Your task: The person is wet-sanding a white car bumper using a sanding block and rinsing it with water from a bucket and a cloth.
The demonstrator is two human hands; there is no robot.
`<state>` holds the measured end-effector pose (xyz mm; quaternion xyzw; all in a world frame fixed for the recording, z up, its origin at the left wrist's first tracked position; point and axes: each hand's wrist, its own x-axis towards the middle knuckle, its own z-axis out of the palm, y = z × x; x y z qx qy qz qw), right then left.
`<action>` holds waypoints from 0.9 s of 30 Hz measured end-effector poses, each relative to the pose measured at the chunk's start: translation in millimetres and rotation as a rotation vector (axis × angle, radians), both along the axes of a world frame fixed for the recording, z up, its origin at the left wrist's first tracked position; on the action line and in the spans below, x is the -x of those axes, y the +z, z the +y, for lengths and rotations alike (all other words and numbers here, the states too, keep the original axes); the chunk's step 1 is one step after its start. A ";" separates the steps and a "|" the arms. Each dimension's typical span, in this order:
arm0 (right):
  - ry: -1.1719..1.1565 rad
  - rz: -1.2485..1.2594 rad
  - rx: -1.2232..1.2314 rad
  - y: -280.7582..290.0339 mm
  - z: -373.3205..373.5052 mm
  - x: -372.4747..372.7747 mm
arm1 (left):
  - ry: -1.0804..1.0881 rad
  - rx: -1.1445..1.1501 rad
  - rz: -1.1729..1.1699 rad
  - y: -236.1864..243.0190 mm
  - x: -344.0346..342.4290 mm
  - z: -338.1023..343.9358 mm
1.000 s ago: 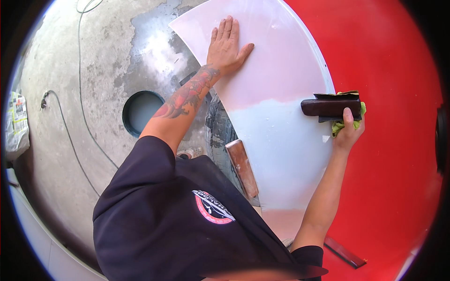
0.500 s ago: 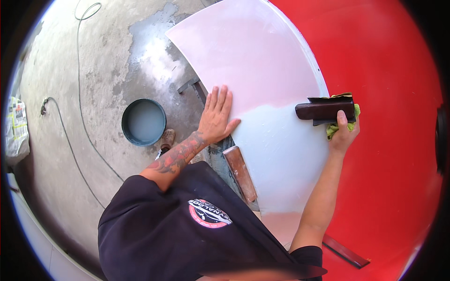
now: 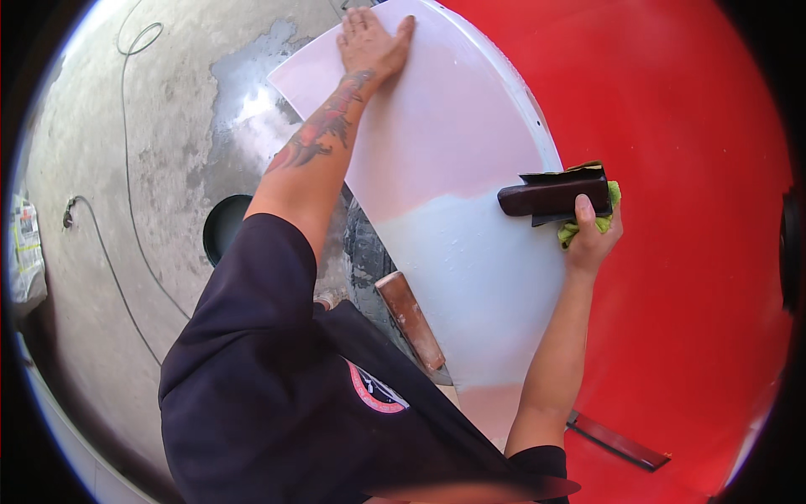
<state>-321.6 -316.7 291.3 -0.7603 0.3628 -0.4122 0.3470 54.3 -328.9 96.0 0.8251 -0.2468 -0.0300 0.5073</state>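
Note:
My left hand (image 3: 374, 46) lies with fingers spread on the upper part of a curved panel (image 3: 445, 294), pink above and pale bluish-white lower down, with water drops on it. My right hand (image 3: 592, 239) grips a dark maroon sanding block (image 3: 546, 197) wrapped with dark abrasive paper, together with a crumpled green cloth (image 3: 606, 224). The block is over the panel's right edge. A reddish-brown block (image 3: 409, 317) rests by the panel's left edge, lower down.
A red painted surface (image 3: 680, 193) fills the right, with a dark strip (image 3: 617, 441) lying low on it. A dark round basin (image 3: 222, 227) stands on the concrete floor (image 3: 159, 92), partly behind my arm. Cables (image 3: 126, 151) and a pale bag (image 3: 27, 256) are at the left.
My left hand slid down the panel, then moved up to near its top edge. My right hand and the block shifted slightly left. The basin is now partly hidden by my arm.

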 end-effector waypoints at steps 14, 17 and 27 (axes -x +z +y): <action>-0.023 -0.029 0.014 -0.9 1.3 -6.0 | 0.034 -0.034 -0.013 -3.5 53.5 16.3; -0.013 -0.019 0.000 -0.3 2.4 -8.2 | 0.026 -0.017 -0.035 -3.5 69.7 25.3; -0.011 -0.006 0.000 0.3 1.0 -6.3 | -0.056 0.025 -0.090 7.1 137.3 58.0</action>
